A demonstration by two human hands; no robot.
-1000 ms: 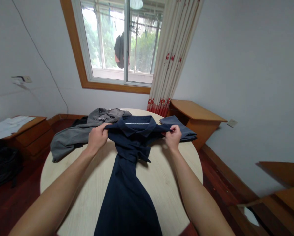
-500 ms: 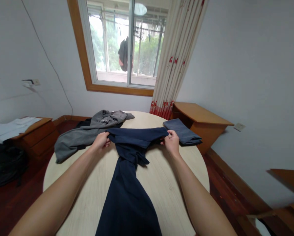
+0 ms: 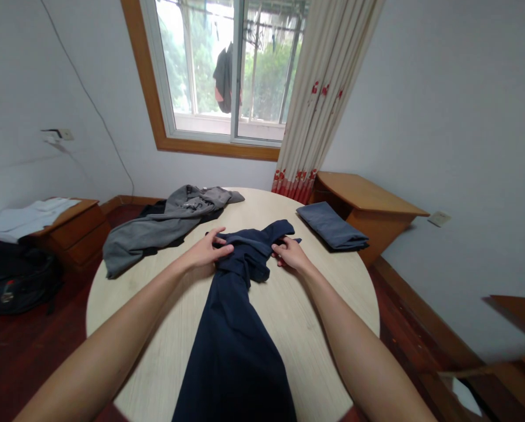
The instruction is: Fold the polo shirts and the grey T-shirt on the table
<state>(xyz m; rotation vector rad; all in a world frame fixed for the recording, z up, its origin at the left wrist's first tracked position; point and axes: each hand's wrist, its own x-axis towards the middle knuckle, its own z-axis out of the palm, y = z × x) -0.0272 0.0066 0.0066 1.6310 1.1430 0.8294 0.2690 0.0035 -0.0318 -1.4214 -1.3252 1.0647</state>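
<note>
Two hands touch one navy garment.

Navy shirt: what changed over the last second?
The navy shirt's collar end, stretched between the hands earlier, is now slack and bunched. The left hand and right hand moved inward, closer together; whether either still grips is unclear. Unchanged: gray garment and folded garment on the table.
</note>
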